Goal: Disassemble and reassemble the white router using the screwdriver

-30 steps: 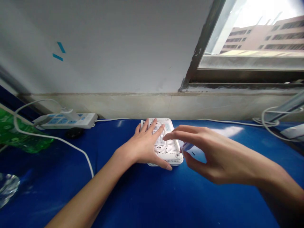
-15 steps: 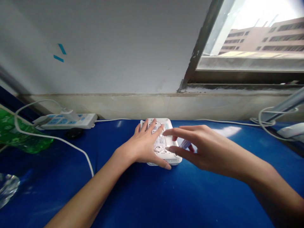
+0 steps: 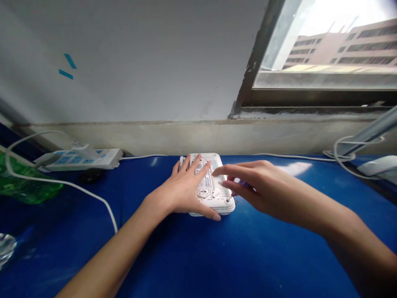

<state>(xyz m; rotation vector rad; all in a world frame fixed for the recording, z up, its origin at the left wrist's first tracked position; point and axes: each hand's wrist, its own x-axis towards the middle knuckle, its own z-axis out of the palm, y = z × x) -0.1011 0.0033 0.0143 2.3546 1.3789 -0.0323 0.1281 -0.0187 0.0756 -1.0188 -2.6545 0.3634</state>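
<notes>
A white router (image 3: 221,188) lies on the blue tabletop, its underside with vent holes and a printed label facing up. My left hand (image 3: 182,192) rests spread over its left part, fingers apart, thumb along the near edge. Over the right side of the router, my right hand (image 3: 254,182) is closed around a small screwdriver (image 3: 237,181) with a purplish handle, mostly hidden by the fingers. Its thin tip points down at the round hole in the near right corner of the router. Whether the tip sits inside the hole I cannot tell.
A white power strip (image 3: 105,159) with a plugged-in adapter stands at the back left, beside a round black object (image 3: 91,175). A green bottle (image 3: 27,182) lies at the left, and a white cable (image 3: 93,192) crosses there. Coiled cable (image 3: 338,149) surrounds a metal pole (image 3: 369,132) at right.
My right hand has tilted and drawn its fingers together, bringing the screwdriver tip to the router's near right corner. My left hand stays on the router. The view has shifted slightly right.
</notes>
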